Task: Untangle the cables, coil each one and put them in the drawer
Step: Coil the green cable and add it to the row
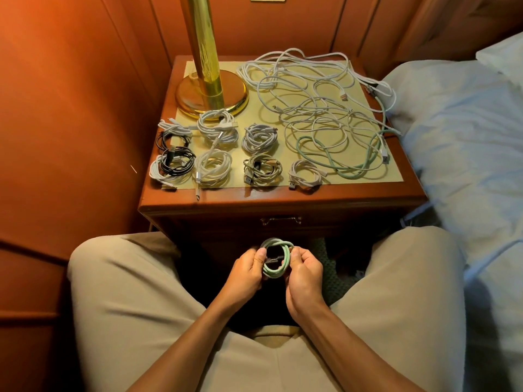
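Down between the knees, the left hand (247, 271) pinches one side of a coiled mint-green cable (276, 258) and the right hand (304, 271) grips the other side. On the wooden nightstand (283, 198), small round finished coils (215, 154) sit left, beside a brass lamp base (211, 96); loose white tangled cables (314, 108) sprawl right, reaching the edge by the bed (458, 137). Its drawer (280, 222) is closed.

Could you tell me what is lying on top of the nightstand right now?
On the nightstand: a brass lamp, coiled cables and a tangled cable pile. The closed drawer hides its contents.
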Demonstrator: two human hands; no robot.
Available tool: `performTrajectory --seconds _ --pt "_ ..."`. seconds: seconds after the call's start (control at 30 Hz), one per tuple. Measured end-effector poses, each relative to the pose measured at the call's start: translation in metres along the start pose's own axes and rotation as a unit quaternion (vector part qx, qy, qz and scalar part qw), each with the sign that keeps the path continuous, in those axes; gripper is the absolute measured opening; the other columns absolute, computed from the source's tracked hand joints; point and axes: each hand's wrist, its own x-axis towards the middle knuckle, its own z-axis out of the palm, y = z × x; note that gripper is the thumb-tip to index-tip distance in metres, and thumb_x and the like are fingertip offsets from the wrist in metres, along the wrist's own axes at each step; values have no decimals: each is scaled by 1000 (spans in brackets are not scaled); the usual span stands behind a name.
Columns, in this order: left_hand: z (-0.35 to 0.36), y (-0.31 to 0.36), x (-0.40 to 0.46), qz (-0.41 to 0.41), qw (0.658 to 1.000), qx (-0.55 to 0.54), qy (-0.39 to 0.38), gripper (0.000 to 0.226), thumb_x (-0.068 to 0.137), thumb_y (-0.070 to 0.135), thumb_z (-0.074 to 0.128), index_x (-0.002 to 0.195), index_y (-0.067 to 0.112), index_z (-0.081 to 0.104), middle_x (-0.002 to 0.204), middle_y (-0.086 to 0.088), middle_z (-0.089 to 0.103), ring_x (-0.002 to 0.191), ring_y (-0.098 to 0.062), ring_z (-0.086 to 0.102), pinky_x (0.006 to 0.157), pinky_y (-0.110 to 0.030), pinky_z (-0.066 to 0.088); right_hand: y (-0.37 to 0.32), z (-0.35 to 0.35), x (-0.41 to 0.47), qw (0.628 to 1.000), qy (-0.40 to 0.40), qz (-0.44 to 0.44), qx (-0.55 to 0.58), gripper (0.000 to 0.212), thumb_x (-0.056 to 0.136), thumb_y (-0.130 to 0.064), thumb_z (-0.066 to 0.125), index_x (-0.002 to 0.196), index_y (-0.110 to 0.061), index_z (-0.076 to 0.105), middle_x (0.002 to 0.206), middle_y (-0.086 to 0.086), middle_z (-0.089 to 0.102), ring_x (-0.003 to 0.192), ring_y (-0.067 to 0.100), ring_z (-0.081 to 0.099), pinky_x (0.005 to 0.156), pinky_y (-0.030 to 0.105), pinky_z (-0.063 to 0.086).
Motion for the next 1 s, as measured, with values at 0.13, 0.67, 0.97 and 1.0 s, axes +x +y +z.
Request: performTrajectory --seconds 0.13,0.67,0.97,1.0 --pt "-2 0 0 -17 999 -18 -31 37 106 37 38 94 8 57 78 -5 63 60 -12 58 55 -28 46 2 -1 -1 999 -16 25 44 30 107 -12 38 92 -1 62 87 18 67 83 28 66 80 44 55" --pt "-16 11 7 -120 961 -245 -55 26 102 27 50 91 5 58 68 -9 63 48 -16 53 44 -21 42 2 -24 8 942 -76 -178 -273 15 96 -7 58 86 -17 62 81 -1 68 75 9 66 65 25 55" --pt "-21 19 2 -106 967 -230 -38 27 102 29 52 103 5 64 82 -16 71 63 -23 66 54 -25 53 5 -19 11 968 -124 -65 -207 21 95 -20 65 115 -19 59 89 5 75 83 18 73 69 30 58" --pt "-21 19 2 -104 970 -217 -37 28 101 30 53 104 5 66 87 -16 73 69 -25 69 60 -27 55 5 -19 12 969 -123 -62 -206 23 94 -18 66 117 -17 59 88 5 75 83 18 73 69 31 58"
